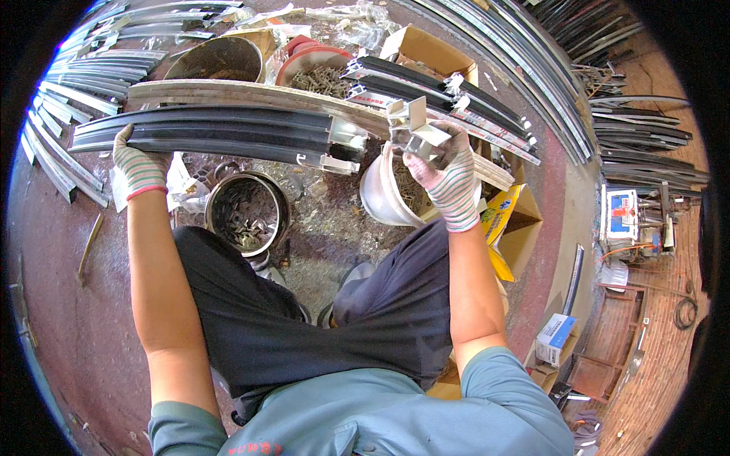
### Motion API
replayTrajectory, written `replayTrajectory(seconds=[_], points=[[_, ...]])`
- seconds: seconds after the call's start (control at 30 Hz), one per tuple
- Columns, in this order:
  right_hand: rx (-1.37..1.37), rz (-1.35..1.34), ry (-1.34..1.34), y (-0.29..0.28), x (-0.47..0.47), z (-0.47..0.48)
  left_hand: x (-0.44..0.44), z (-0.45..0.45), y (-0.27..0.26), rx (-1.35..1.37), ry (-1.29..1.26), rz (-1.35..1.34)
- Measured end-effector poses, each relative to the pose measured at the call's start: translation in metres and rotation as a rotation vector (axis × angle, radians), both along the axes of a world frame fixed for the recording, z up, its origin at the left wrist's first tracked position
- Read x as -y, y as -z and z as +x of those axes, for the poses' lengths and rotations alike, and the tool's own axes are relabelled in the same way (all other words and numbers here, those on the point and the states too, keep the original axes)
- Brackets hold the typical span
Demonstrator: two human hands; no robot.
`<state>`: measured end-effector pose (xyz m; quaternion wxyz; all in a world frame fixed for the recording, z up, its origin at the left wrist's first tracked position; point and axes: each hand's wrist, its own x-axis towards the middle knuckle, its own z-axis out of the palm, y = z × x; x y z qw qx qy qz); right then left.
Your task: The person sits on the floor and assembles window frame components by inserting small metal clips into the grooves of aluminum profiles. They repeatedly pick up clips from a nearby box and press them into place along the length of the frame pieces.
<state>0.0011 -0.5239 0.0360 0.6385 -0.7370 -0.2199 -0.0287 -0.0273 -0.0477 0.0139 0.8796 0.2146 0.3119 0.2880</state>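
My left hand (140, 162), in a striped knit glove, grips a dark window-frame profile (228, 132) near its left end, thumb on top. The profile lies crosswise before me, and its cut right end shows bare metal channels. My right hand (453, 179), gloved alike, holds a silvery metal corner connector (421, 130) up between thumb and fingers. A gap separates the connector from the profile's cut end. Behind the profile runs a long wooden plank (256, 92), which the profile overlaps in view; whether they touch I cannot tell.
Between my knees and the profile stands a round bucket (284, 214) with metal offcuts. A white bucket (373, 191) of small parts stands below my right hand. Behind are a red basin (316, 52), a cardboard box (425, 45) and more profiles (410, 85). A yellow box (502, 228) sits right.
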Motion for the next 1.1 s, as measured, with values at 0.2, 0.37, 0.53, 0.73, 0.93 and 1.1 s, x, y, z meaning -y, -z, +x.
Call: replayTrajectory(seconds=[0.2, 0.37, 0.53, 0.73, 0.93, 1.1], points=[[0.15, -0.032, 0.009, 0.006, 0.0, 0.005, -0.006, -0.002, 0.002, -0.06, -0.026, 0.027], [0.226, -0.243, 0.038, -0.001, -0.002, -0.002, -0.001, 0.001, 0.002, -0.072, -0.068, 0.055], [0.356, -0.267, -0.005, -0.005, -0.013, -0.005, 0.002, 0.002, 0.001, -0.088, -0.056, 0.069], [0.318, -0.277, -0.052, -0.006, -0.015, -0.007, -0.001, 0.001, 0.003, -0.069, -0.034, 0.075], [0.366, -0.324, -0.049, -0.008, -0.017, -0.007, 0.002, 0.001, -0.002, -0.092, -0.066, 0.058], [0.386, -0.309, -0.038, -0.007, -0.021, -0.006, 0.001, 0.001, -0.002, -0.112, -0.059, 0.081]])
